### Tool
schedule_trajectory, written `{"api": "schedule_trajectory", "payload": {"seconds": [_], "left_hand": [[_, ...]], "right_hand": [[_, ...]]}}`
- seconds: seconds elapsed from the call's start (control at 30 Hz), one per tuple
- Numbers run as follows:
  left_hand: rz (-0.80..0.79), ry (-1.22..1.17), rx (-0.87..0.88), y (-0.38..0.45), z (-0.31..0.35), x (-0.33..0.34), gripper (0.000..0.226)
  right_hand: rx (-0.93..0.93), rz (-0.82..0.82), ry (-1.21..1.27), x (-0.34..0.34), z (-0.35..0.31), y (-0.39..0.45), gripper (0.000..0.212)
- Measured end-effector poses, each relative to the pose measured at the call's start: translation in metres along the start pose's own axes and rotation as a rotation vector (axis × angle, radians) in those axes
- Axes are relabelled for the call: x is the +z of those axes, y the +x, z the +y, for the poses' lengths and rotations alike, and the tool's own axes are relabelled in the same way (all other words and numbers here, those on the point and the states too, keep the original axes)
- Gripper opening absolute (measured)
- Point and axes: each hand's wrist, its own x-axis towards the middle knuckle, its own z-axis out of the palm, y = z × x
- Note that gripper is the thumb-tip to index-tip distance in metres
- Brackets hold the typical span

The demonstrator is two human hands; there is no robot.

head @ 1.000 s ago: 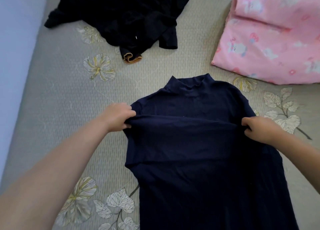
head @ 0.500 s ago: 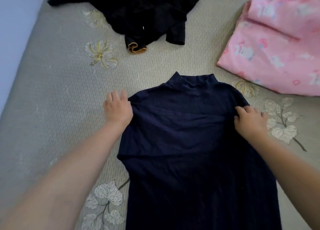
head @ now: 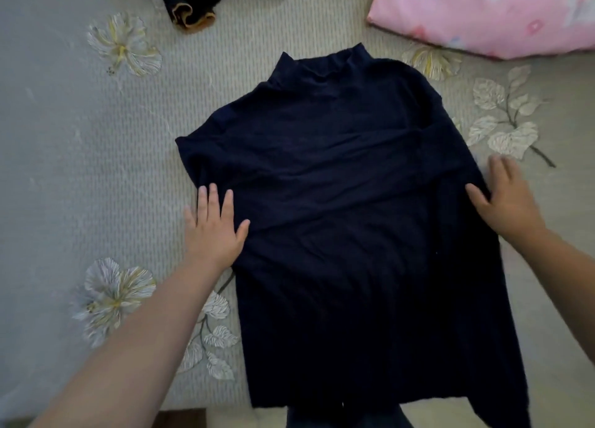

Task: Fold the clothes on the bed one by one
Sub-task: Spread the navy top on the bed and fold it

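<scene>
A navy high-neck top point(head: 347, 202) lies flat on the bed, collar pointing away from me, with a sleeve folded across its chest. My left hand point(head: 214, 226) rests flat with straight fingers on the top's left edge. My right hand point(head: 507, 199) lies flat with spread fingers on the right edge, partly on the bedsheet. Neither hand grips the fabric. A crumpled black garment point(head: 193, 7) with an orange-trimmed cuff shows at the top edge.
The bed has a grey sheet point(head: 80, 157) printed with pale flowers. A pink patterned cloth or pillow point(head: 489, 12) lies at the far right. The bed's near edge and dark floor point(head: 180, 419) show at the bottom.
Both hands let go of the folded sleeve, opened, and slid down the sides of the navy top toward me. The camera moved closer over the top.
</scene>
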Motion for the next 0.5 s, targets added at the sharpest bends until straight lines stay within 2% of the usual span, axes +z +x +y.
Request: {"api": "schedule_trajectory", "payload": {"seconds": [0.13, 0.23, 0.3, 0.4, 0.5], "left_hand": [[0.134, -0.125, 0.237, -0.022, 0.053, 0.004, 0.059], [0.062, -0.167, 0.339, -0.047, 0.106, 0.022, 0.060], [-0.022, -0.157, 0.343, -0.069, 0.134, 0.041, 0.063], [-0.081, -0.059, 0.288, -0.093, 0.157, 0.069, 0.066], [-0.072, -0.036, 0.229, -0.102, 0.164, 0.074, 0.066]], "right_hand": [[0.074, -0.073, -0.150, 0.004, 0.044, -0.073, 0.057], [0.181, -0.113, -0.141, 0.026, 0.053, -0.148, 0.065], [0.222, -0.188, -0.137, 0.043, 0.052, -0.186, 0.053], [0.240, -0.039, -0.032, 0.058, 0.065, -0.202, 0.012], [0.354, -0.007, 0.058, 0.046, 0.098, -0.185, 0.027]]}}
